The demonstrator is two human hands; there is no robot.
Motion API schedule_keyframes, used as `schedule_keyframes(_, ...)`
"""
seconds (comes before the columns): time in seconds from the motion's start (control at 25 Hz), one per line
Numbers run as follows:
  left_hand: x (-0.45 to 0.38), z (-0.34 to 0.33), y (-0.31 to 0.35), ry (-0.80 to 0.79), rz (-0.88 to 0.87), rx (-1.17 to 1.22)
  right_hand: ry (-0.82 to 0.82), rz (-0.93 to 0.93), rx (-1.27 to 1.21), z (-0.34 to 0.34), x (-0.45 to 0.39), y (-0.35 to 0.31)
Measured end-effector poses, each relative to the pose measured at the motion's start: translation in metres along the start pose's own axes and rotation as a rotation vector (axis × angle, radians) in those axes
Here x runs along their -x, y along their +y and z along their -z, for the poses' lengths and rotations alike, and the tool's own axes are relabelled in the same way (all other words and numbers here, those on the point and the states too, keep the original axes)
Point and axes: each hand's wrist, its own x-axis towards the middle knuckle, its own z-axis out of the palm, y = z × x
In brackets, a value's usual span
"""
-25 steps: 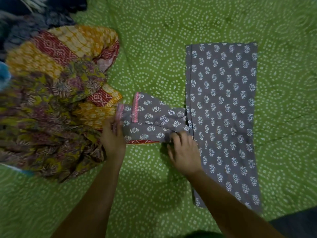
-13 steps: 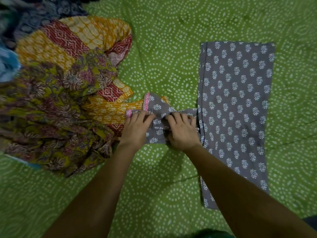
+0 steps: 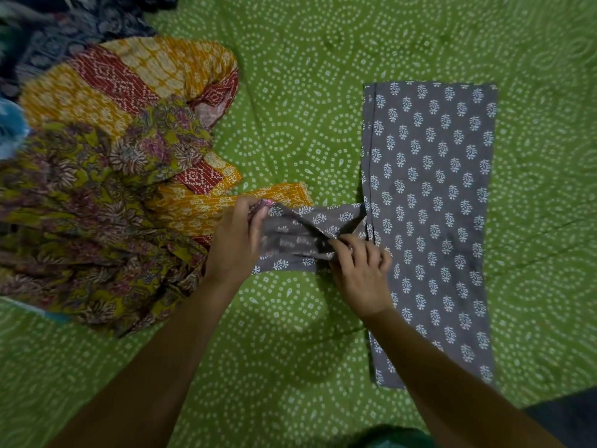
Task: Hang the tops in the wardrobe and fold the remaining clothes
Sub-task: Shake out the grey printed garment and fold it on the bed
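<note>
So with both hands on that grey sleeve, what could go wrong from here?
1. The sleeve is bunched between the left hand and right hand; folded over like that, it could crease.
2. Its cuff end lies against the yellow garment, which might get dragged along.
3. Tugging could skew the flat grey body.

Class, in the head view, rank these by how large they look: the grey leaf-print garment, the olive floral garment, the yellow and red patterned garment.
1. and 2. grey leaf-print garment and olive floral garment: too alike to rank, the olive one crumpled.
3. yellow and red patterned garment, partly buried.
</note>
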Motion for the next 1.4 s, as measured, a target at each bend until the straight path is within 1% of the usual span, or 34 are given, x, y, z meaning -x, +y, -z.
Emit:
schedule_keyframes(0.12,-0.005,0.001,0.008,0.047,0.024,-0.061,0.002,0.012,0.000,0.002,0.006,0.000)
schedule_keyframes(0.2,-0.011,0.001,0.012,0.074,0.068,-0.106,0.022,-0.033,-0.024,-0.001,0.005,0.003)
schedule_keyframes(0.28,-0.016,-0.001,0.009,0.098,0.175,-0.107,0.034,-0.069,-0.056,-0.003,0.001,0.005)
schedule_keyframes(0.36,-0.019,-0.004,-0.008,0.091,0.378,-0.007,0.006,-0.045,-0.021,-0.003,-0.003,0.007)
schedule_keyframes(0.4,-0.020,-0.004,-0.016,0.062,0.504,0.068,-0.021,-0.019,0.006,-0.002,-0.005,0.007)
schedule_keyframes(0.44,-0.019,-0.005,-0.027,0.012,0.587,0.126,-0.046,0.009,0.022,-0.001,-0.008,0.007)
schedule_keyframes(0.48,-0.018,-0.004,-0.035,-0.049,0.606,0.134,-0.070,0.038,0.014,0.000,-0.012,0.006)
schedule_keyframes(0.56,-0.011,0.003,-0.042,-0.156,0.511,0.116,-0.126,0.111,-0.050,0.003,-0.023,0.005)
schedule_keyframes(0.6,-0.006,0.008,-0.045,-0.191,0.484,0.175,-0.148,0.142,-0.083,0.005,-0.028,0.004)
schedule_keyframes(0.64,-0.001,0.014,-0.043,-0.220,0.511,0.288,-0.155,0.143,-0.116,0.006,-0.033,0.003)
schedule_keyframes(0.68,0.004,0.020,-0.043,-0.229,0.582,0.465,-0.140,0.104,-0.155,0.008,-0.038,0.003)
schedule_keyframes(0.76,0.011,0.026,-0.046,-0.244,0.719,0.794,-0.101,-0.078,-0.255,0.013,-0.044,0.005)
schedule_keyframes(0.8,0.013,0.027,-0.048,-0.278,0.728,0.829,-0.108,-0.178,-0.291,0.014,-0.047,0.007)
schedule_keyframes(0.84,0.013,0.027,-0.051,-0.334,0.707,0.789,-0.131,-0.257,-0.305,0.015,-0.050,0.010)
schedule_keyframes(0.88,0.013,0.026,-0.051,-0.391,0.649,0.674,-0.161,-0.310,-0.307,0.014,-0.052,0.012)
schedule_keyframes(0.96,0.007,0.023,-0.055,-0.461,0.481,0.320,-0.218,-0.361,-0.321,0.012,-0.056,0.016)
schedule_keyframes(1.0,0.004,0.021,-0.055,-0.461,0.422,0.181,-0.247,-0.375,-0.340,0.011,-0.058,0.016)
schedule_keyframes(1.04,0.000,0.019,-0.054,-0.427,0.395,0.109,-0.268,-0.381,-0.358,0.010,-0.060,0.017)
schedule_keyframes(1.08,-0.003,0.017,-0.052,-0.360,0.397,0.124,-0.272,-0.379,-0.369,0.010,-0.062,0.016)
schedule_keyframes(1.16,-0.007,0.012,-0.043,-0.211,0.409,0.248,-0.243,-0.388,-0.388,0.012,-0.064,0.013)
schedule_keyframes(1.24,-0.006,0.009,-0.040,-0.079,0.432,0.326,-0.190,-0.449,-0.396,0.014,-0.062,0.008)
schedule_keyframes(1.32,0.001,0.007,-0.044,0.022,0.461,0.289,-0.145,-0.496,-0.346,0.017,-0.054,0.005)
schedule_keyframes(1.4,0.011,0.006,-0.053,0.043,0.464,0.157,-0.118,-0.421,-0.243,0.016,-0.040,0.001)
